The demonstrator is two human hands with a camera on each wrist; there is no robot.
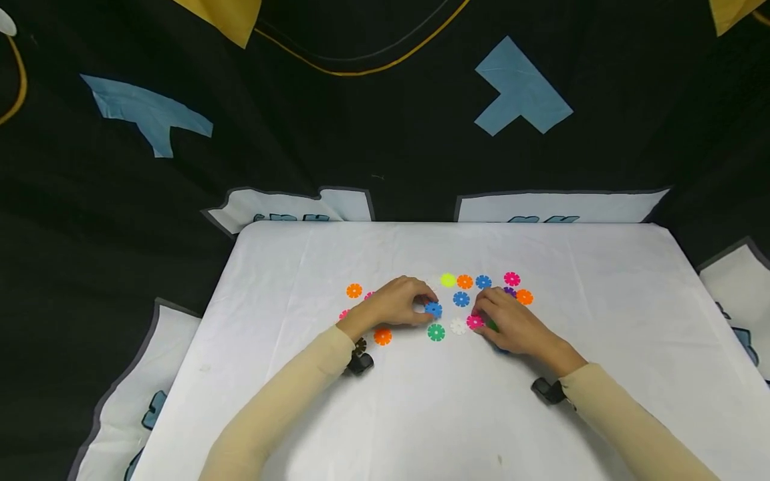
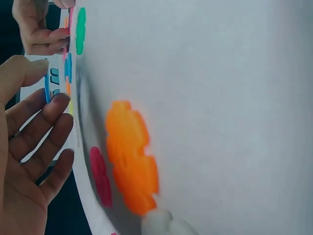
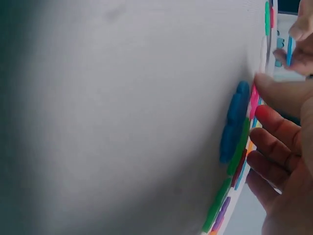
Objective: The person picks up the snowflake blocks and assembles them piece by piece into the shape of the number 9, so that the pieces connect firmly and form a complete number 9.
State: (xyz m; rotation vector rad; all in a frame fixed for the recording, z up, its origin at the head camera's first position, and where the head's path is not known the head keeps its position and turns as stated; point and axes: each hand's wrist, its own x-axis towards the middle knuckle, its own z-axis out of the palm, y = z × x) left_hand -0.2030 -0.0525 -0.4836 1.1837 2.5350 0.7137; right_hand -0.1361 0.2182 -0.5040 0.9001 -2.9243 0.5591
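Between thumb and fingers, my left hand (image 1: 394, 300) pinches a blue notched plastic disc (image 1: 433, 310), tilted up above the tablecloth in the left wrist view. My right hand (image 1: 511, 322) has its thumb and index finger at opposite edges of a pink notched disc (image 1: 474, 322). That pink disc lies low at the cloth in the right wrist view. Under the right palm, a blue disc (image 3: 234, 122) and a green disc (image 3: 239, 147) are partly covered. A white disc (image 1: 458, 326) and a green disc (image 1: 436, 332) lie between the hands.
Behind the hands lie yellow (image 1: 448, 280), orange (image 1: 464, 282) and blue (image 1: 483, 282) discs. More discs surround the left wrist, including an orange one (image 1: 382, 337) and a dark one (image 1: 360, 345). A white cloth (image 1: 421, 414) covers the table; a dark curtain (image 1: 373, 147) hangs behind.
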